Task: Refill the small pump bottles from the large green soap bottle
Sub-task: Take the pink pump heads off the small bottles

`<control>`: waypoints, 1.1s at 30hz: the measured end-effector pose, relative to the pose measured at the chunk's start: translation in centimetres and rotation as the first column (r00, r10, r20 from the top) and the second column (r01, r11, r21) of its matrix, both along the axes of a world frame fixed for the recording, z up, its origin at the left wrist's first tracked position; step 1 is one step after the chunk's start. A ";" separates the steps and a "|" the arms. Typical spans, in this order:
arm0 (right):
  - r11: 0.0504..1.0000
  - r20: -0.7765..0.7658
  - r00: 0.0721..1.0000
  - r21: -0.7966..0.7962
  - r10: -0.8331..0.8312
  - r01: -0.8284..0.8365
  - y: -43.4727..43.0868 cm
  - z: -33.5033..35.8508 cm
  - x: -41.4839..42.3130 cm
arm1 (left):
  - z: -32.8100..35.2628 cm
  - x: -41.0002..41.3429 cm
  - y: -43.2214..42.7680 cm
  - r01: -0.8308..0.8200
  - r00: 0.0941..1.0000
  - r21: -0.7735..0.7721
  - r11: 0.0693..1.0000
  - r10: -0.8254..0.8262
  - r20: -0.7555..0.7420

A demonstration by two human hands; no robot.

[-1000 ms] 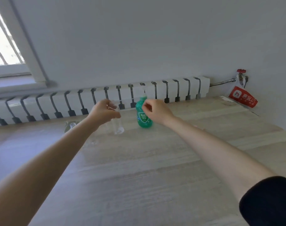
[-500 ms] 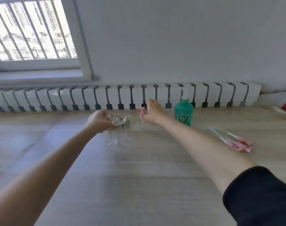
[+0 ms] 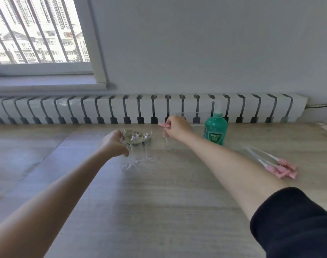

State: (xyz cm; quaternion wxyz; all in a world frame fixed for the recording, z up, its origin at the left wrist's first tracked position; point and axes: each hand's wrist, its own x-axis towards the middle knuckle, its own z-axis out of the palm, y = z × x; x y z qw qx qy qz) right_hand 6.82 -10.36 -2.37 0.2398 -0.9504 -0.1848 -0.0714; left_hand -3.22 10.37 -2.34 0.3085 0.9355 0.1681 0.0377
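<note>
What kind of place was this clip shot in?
Probably a room in a flat: a white radiator runs below a barred window facing apartment blocks, behind a wood-grain surface.

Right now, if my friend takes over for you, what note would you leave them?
Left hand grips a clear bottle; two more bottles stand beside it on the table.
Right hand pinches a pink pump, tube hanging free.
Green bottle stands upright to its right.
Spare pumps lie further right.
Done: all three pumps off.
Left: fill the bottles, which look empty, then refit the pumps.
</note>
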 end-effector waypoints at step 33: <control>0.919 -0.393 0.917 0.384 0.072 0.092 -12.3 6.2 -5.5 | 2.4 1.7 -16.8 0.396 0.881 0.179 0.901 -0.428 0.204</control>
